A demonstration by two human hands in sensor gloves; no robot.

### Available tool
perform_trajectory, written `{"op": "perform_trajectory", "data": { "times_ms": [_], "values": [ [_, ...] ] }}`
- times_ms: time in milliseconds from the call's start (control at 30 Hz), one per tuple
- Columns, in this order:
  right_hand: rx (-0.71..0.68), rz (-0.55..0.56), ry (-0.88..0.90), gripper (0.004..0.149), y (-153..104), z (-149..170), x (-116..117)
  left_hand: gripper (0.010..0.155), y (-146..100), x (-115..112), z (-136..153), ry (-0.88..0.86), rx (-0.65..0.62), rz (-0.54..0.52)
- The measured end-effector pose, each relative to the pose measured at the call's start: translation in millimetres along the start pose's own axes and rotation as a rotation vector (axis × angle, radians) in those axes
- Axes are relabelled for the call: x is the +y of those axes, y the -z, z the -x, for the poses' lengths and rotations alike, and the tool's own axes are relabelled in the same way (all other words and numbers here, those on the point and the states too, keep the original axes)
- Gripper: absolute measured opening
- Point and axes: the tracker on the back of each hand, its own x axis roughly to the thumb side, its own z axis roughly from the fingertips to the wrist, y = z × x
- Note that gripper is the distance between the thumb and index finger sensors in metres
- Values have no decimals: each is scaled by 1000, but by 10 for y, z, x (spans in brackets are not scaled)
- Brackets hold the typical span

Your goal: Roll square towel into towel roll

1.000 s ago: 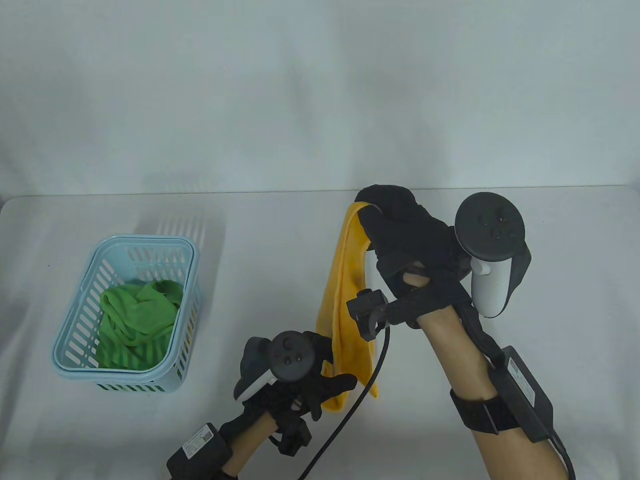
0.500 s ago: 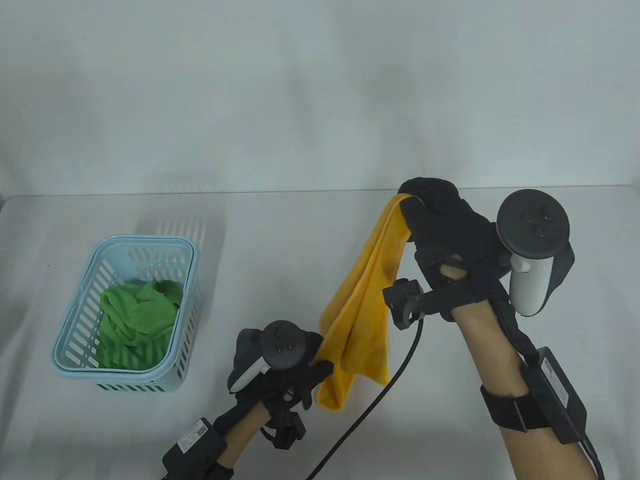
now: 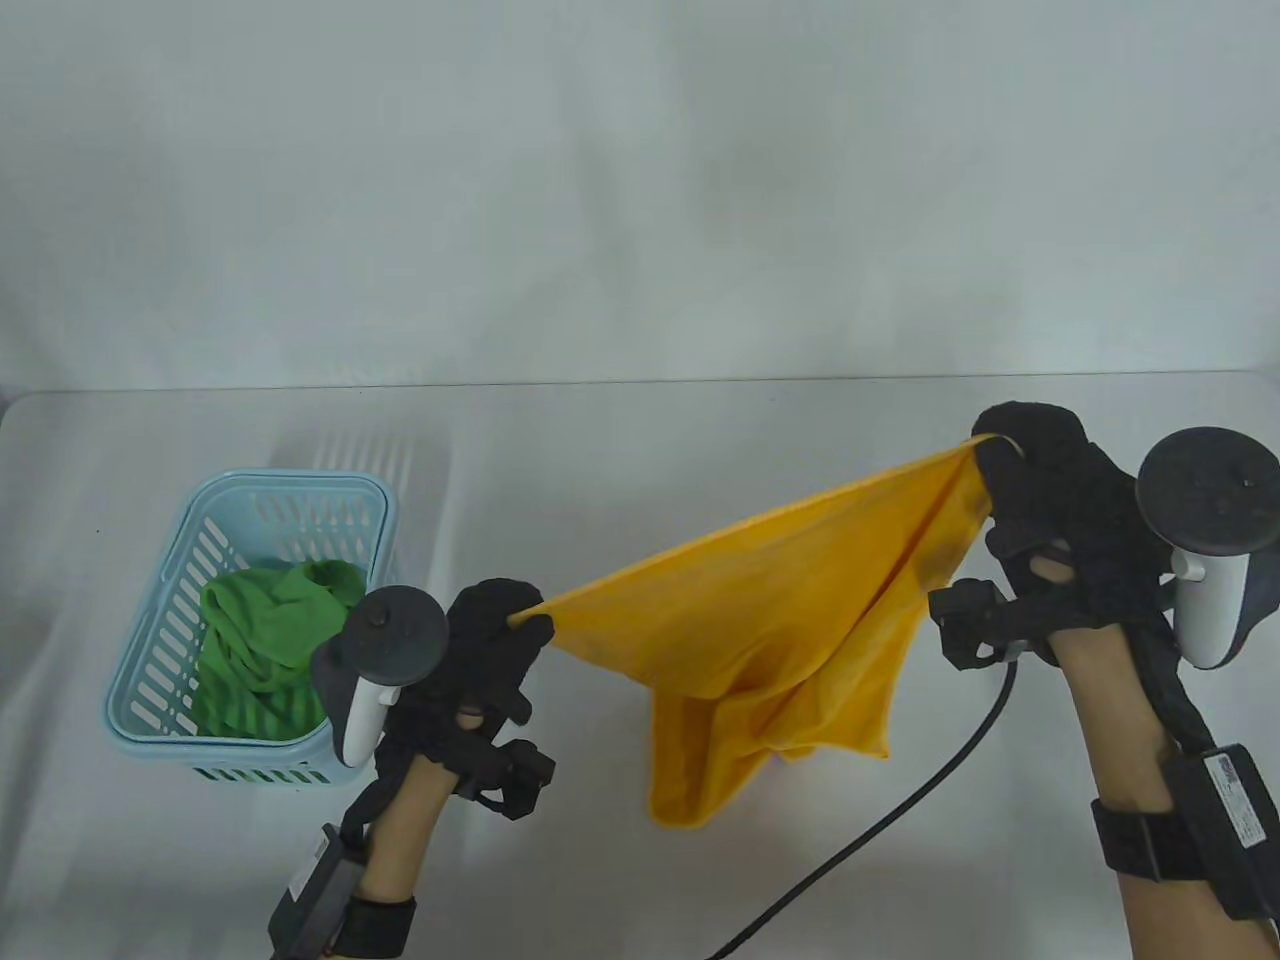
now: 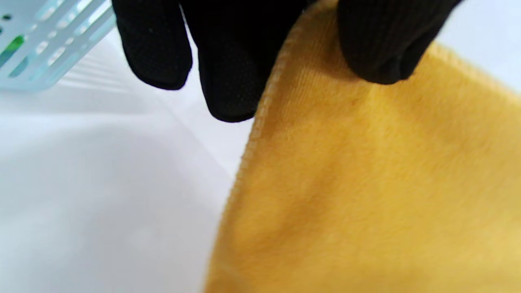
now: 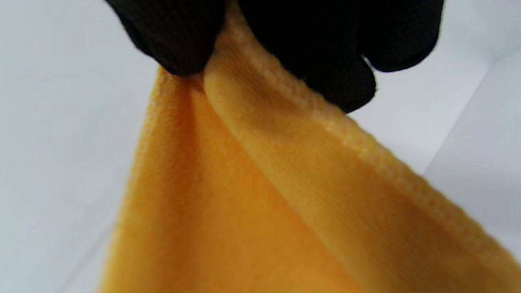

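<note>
A yellow square towel [image 3: 780, 620] hangs stretched between both hands above the table, its top edge taut and its lower part drooping in folds toward the table. My left hand [image 3: 500, 620] pinches the towel's left corner, as the left wrist view shows with fingertips [image 4: 378, 44] on the yellow cloth [image 4: 366, 195]. My right hand [image 3: 1020, 450] pinches the right corner, held higher and farther back. In the right wrist view the fingers [image 5: 317, 49] clamp the hemmed edge of the towel [image 5: 260, 211].
A light blue slotted basket [image 3: 150, 690] stands at the left of the table with a crumpled green towel [image 3: 275, 635] inside. A black cable [image 3: 900, 810] trails from the right wrist across the table's front. A white wall rises behind the table.
The hands have moved apart, left hand going left and right hand going right. The towel, bunched and hanging from the right hand before, now spreads out between them.
</note>
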Motion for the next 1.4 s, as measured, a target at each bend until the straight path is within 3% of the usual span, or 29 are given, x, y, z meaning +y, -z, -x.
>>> {"op": "perform_trajectory", "data": {
  "times_ms": [233, 467, 833, 1033, 1167, 1300, 1400],
  "values": [
    [8, -14, -147, 38, 32, 190, -72, 42, 37, 494, -251, -84, -63, -46],
    [-6, -48, -55, 38, 21, 121, -154, 42, 74, 937, -658, -89, -137, -38],
    [-92, -82, 118, 38, -246, -7, -425, 41, -129, 1392, -1004, -60, -258, -1],
    [-120, -57, 148, 39, -229, -183, -501, 42, -4, 1572, -1114, -76, -253, 2],
    [-46, -59, 99, 39, 28, -185, -261, 42, 264, 1485, -1009, -56, -156, 23],
    [90, -63, -80, 39, 394, 52, 269, 41, 672, 1261, -671, -8, 31, 58],
    [156, -51, -162, 38, 543, 184, 593, 40, 843, 1162, -505, 24, 132, 51]
  ]
}}
